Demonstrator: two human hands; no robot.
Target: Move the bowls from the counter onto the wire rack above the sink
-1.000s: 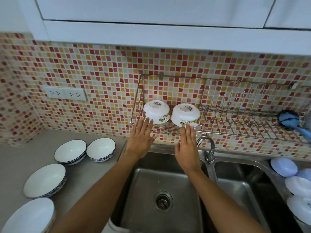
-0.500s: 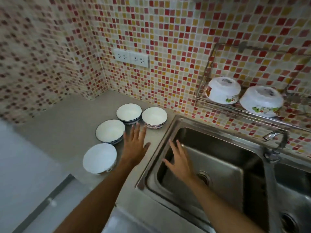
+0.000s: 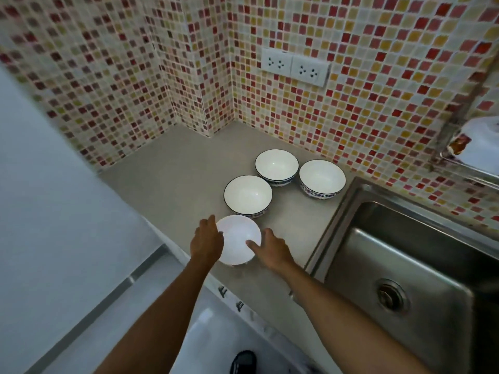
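The nearest bowl (image 3: pixel 239 240), at the counter's (image 3: pixel 172 179) six o'clock edge, is flanked by the left hand (image 3: pixel 206 242) and right hand (image 3: pixel 271 248), fingers spread, nothing gripped. Opposite rims should be clasped evenly before lifting.

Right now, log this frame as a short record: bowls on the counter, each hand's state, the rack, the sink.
bowls on counter: four, all upright; nearest bowl, middle bowl, two back bowls
left hand: open, at the nearest bowl's left rim
right hand: open, at its right rim, fingertip over the edge
lifted: cannot tell; contact unclear
wire rack: only a corner in view, one upturned bowl on it
sink: nothing seen in the basin
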